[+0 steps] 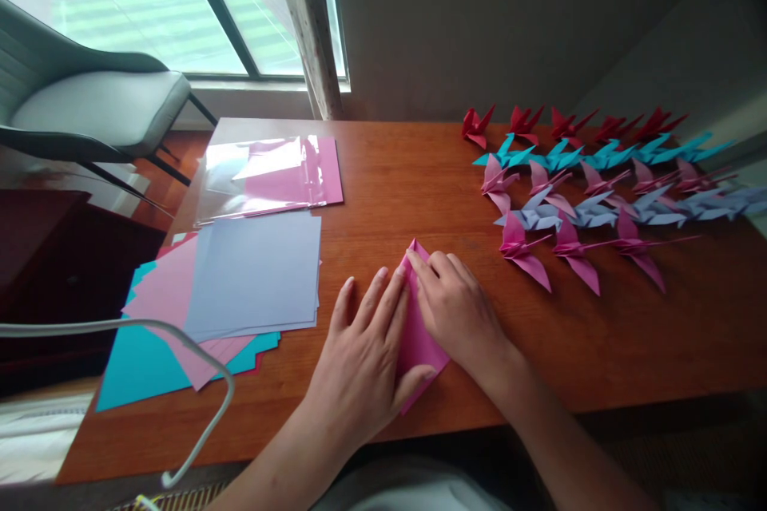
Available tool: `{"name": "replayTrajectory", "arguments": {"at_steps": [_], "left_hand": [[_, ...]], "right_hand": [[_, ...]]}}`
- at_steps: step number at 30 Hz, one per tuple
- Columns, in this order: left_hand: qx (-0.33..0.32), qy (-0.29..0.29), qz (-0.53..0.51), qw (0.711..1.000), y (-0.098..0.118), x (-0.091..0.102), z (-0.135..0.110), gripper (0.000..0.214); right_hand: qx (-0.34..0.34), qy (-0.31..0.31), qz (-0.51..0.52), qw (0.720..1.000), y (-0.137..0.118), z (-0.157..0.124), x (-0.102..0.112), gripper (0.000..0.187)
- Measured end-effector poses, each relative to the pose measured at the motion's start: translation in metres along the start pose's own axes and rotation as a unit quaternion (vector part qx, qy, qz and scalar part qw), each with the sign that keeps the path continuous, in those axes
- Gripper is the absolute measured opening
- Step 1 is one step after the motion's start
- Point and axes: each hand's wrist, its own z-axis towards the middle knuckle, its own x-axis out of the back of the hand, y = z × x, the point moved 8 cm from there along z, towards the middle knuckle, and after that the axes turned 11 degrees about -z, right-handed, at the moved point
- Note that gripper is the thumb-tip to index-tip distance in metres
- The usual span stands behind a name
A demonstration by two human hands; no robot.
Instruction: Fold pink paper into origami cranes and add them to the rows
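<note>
A folded piece of magenta paper lies on the wooden table near its front edge. My left hand lies flat on the paper's left side, fingers stretched out, thumb on its lower corner. My right hand presses on the paper's right side, its fingertips near the top point. Neither hand lifts the paper. To the right stand several rows of folded paper cranes in red, turquoise, pink, lilac and magenta.
A stack of lilac, pink and turquoise sheets lies at the left, with a clear plastic sleeve of pink paper behind it. A grey chair stands by the window. A white cable curves over the table's left front.
</note>
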Motion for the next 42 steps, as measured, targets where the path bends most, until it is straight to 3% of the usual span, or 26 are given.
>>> {"name": "replayTrajectory", "arguments": {"at_steps": [29, 42], "left_hand": [[0.009, 0.002, 0.001, 1.0, 0.003, -0.001, 0.003, 0.082], [0.014, -0.009, 0.0, 1.0, 0.001, -0.002, 0.003, 0.085]], "right_hand": [[-0.038, -0.022, -0.033, 0.998, -0.002, 0.01, -0.002, 0.045], [-0.045, -0.031, 0.009, 0.998, 0.007, 0.013, 0.0, 0.041]]}}
